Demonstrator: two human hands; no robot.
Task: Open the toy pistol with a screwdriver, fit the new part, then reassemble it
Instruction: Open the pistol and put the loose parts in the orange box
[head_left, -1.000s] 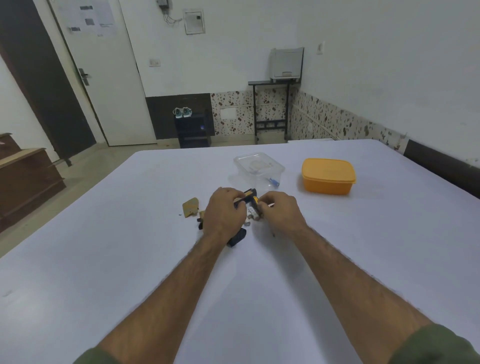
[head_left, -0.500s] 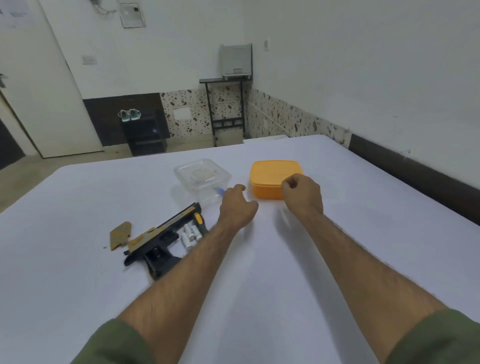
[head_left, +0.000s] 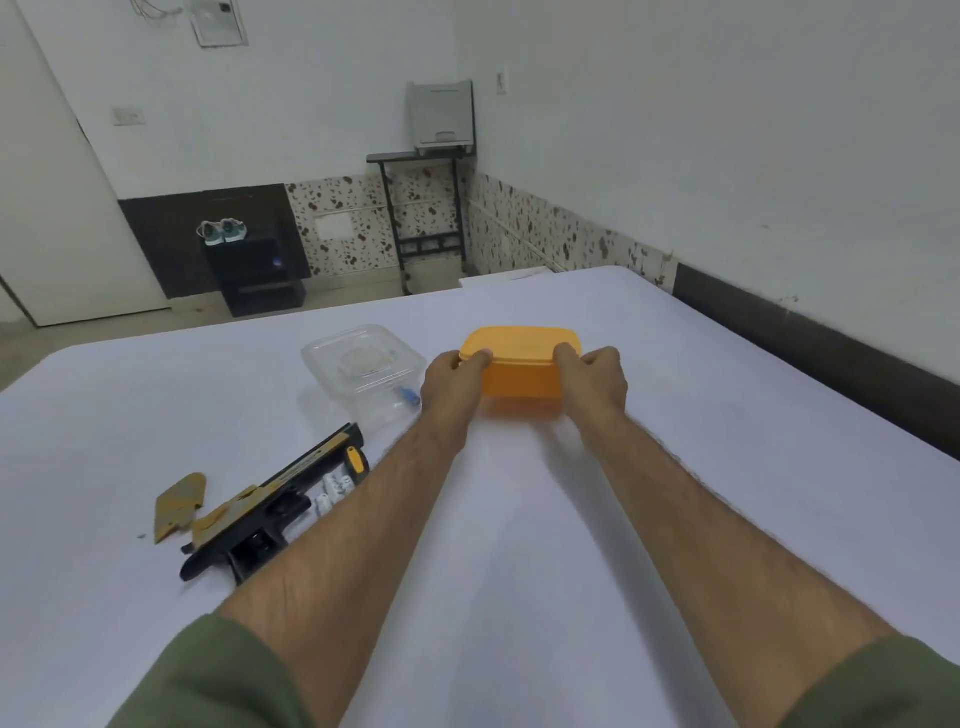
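Both hands are closed around the lidded orange plastic box (head_left: 521, 364), which sits toward the far side of the white-covered table (head_left: 519, 545): the left hand (head_left: 453, 383) grips its left end with the thumb hooked over the lid's rim, and the right hand (head_left: 596, 378) grips the right end the same way. That matched hold at opposite ends, thumbs on the lid edge, looks suited to prying the lid off, probably to reach a part kept inside, though the contents are hidden. The black and tan toy pistol (head_left: 270, 506) lies untouched on the table near the left forearm, already opened; a loose tan shell panel (head_left: 179, 506) rests just beside it, and several small white cylinders (head_left: 335, 491), possibly batteries, lie against its frame. A yellow-and-black piece (head_left: 356, 460) by the barrel may be the screwdriver handle, but that is unclear. To the left of the orange box stands a clear plastic container (head_left: 363, 366) with a small blue item (head_left: 408, 397) inside, likely keeping small pieces from straying. No brand, label or legible writing can be made out on anything.
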